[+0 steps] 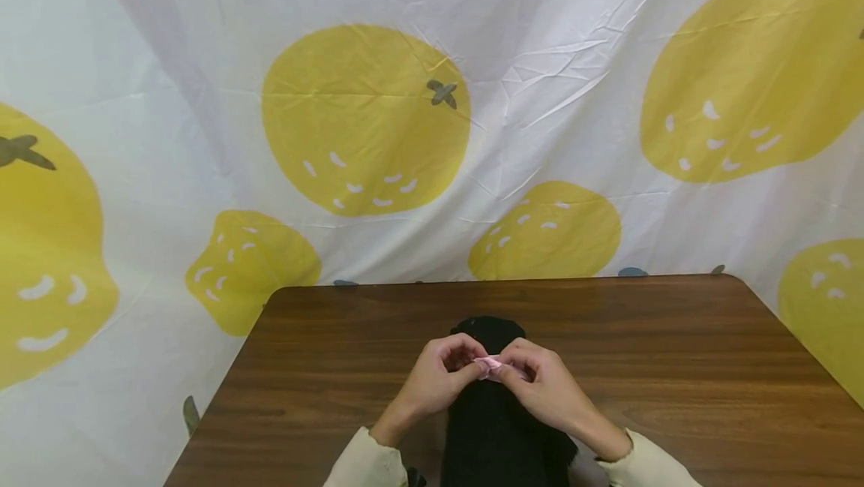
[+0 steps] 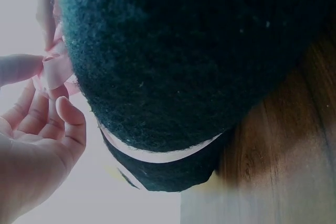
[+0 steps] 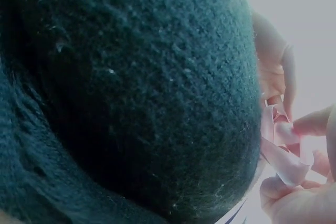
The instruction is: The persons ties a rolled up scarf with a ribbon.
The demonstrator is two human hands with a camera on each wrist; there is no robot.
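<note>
A dark, fuzzy cloth bundle (image 1: 496, 434) lies lengthwise on the table, its near end running out of the head view. Over its top, my left hand (image 1: 432, 378) and right hand (image 1: 550, 386) meet at a pink ribbon (image 1: 490, 367). Thumb and fingers of each hand pinch the ribbon. In the left wrist view, the ribbon (image 2: 56, 71) is looped between the fingers, and a pale band (image 2: 163, 155) crosses the bundle lower down. Folded ribbon loops (image 3: 286, 163) also show in the right wrist view. Whether a knot is formed cannot be made out.
The brown wooden table (image 1: 337, 352) has its back edge just beyond the bundle. Behind it hangs a white cloth (image 1: 540, 112) printed with yellow fruit. Something small and dark (image 1: 415, 477) sits beside the left sleeve.
</note>
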